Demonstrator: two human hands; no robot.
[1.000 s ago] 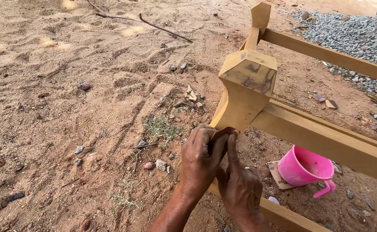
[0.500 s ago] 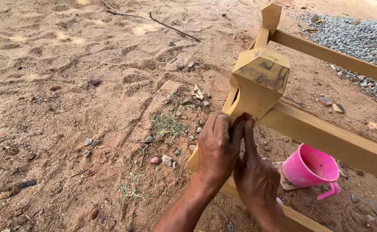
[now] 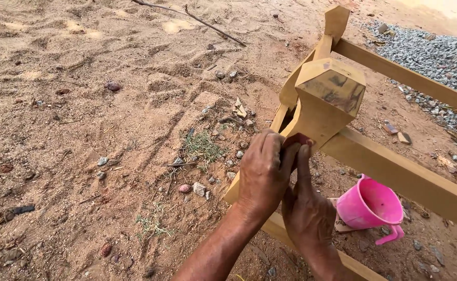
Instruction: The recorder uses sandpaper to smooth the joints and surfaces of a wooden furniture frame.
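Note:
A yellow-brown wooden furniture frame [image 3: 395,174] lies on sandy ground, one carved leg [image 3: 324,101] sticking up toward me. My left hand [image 3: 262,174] and my right hand [image 3: 306,211] are pressed together against the lower part of that leg. Between their fingers they pinch a small reddish-brown piece of sandpaper [image 3: 297,140], held flat on the wood. Most of the paper is hidden by the fingers.
A pink plastic mug [image 3: 370,205] lies on its side on a scrap of cardboard [image 3: 342,221] under the frame rail. A grey gravel pile [image 3: 431,49] sits at the top right. Stones, a tuft of grass [image 3: 203,145] and a long stick [image 3: 192,18] lie on the sand.
Both hands with the sandpaper have slid up the leg, closer to its carved block. The view has shifted slightly to the left and down.

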